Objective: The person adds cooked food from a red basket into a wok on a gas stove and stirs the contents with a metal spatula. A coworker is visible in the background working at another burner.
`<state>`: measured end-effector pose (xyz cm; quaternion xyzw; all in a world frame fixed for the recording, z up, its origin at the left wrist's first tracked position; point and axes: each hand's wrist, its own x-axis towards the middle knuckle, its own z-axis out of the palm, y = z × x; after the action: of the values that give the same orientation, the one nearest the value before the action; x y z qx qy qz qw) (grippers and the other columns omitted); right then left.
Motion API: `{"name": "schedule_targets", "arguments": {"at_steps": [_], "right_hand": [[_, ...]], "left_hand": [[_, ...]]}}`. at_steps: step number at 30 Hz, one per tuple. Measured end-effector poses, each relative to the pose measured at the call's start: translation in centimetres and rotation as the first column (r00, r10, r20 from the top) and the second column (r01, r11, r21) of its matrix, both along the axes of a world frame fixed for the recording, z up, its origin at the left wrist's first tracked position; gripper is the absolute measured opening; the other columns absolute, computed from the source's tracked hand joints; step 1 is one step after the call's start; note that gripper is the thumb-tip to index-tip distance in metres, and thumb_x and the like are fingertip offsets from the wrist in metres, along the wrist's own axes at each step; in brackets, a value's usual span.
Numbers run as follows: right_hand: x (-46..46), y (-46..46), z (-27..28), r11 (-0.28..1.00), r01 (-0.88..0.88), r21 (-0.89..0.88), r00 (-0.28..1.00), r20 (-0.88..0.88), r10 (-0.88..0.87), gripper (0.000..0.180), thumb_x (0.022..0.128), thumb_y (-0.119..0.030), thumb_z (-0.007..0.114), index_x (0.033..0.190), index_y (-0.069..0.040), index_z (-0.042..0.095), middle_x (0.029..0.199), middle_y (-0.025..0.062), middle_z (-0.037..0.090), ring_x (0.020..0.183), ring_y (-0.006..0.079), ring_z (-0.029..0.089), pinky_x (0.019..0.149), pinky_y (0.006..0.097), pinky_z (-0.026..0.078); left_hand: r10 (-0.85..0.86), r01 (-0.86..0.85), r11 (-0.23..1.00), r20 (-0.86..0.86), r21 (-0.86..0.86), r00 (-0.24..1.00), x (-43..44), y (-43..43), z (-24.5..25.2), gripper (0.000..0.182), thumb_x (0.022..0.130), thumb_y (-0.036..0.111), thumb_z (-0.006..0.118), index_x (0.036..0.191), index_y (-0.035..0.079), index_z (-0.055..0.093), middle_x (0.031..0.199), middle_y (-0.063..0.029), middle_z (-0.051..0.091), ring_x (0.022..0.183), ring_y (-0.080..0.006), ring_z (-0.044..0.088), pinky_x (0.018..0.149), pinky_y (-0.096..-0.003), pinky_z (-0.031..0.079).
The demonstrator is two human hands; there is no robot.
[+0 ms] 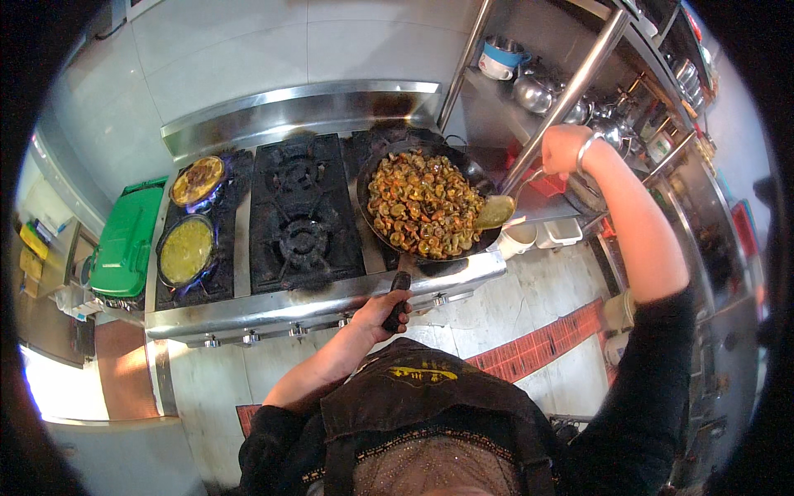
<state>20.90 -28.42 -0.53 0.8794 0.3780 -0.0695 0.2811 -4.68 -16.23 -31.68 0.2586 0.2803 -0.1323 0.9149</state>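
My left hand (374, 317) is closed around the black handle (402, 283) of a large dark wok (482, 178), which sits on the right side of the range. Glossy brown-orange pieces of food (425, 204), perhaps snails or mushrooms, are heaped inside. Raised at the right, my right hand (563, 149) grips the thin handle of a metal ladle (496, 212). The ladle's bowl rests at the right edge of the food, and I cannot tell whether anything is in it. A bracelet (586, 152) circles my right wrist.
Blue flames burn under two small pans on the left: one holds yellow-green contents (186, 251), the other a browned round (197, 181). Unlit burners (303, 239) lie between them and the wok. A green lid (131, 239) stands far left. Right are a metal post (580, 80) and shelves with pots (533, 93).
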Motion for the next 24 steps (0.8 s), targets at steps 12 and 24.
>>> {"name": "schedule_targets", "arguments": {"at_steps": [12, 24], "right_hand": [[5.8, 0.8, -7.7, 0.937, 0.329, -0.115, 0.779, -0.528, -0.338, 0.017, 0.076, -0.021, 0.06, 0.079, -0.005, 0.065, 0.061, 0.0032, 0.06, 0.04, 0.008, 0.042, 0.035, 0.025, 0.032], [-4.9, -2.3, -28.1, 0.118, 0.988, 0.101, 0.086, -0.989, 0.123, 0.015, 0.079, -0.015, 0.059, 0.072, -0.007, 0.05, 0.056, 0.0009, 0.048, 0.039, 0.0072, 0.039, 0.031, 0.0212, 0.024]], "left_hand": [[-0.031, 0.031, 0.999, -0.008, 0.031, 0.999, -0.3, -0.2, 0.6, 0.015, 0.083, 0.02, 0.056, 0.09, 0.009, 0.047, 0.069, -0.0007, 0.048, 0.052, -0.0095, 0.045, 0.041, -0.0263, 0.037], [-0.126, 0.125, 0.99, 0.013, 0.066, 0.992, -0.2, -1.1, 1.3, 0.013, 0.086, 0.019, 0.051, 0.094, 0.014, 0.042, 0.071, 0.0003, 0.043, 0.054, -0.0094, 0.043, 0.045, -0.0259, 0.037]]}}
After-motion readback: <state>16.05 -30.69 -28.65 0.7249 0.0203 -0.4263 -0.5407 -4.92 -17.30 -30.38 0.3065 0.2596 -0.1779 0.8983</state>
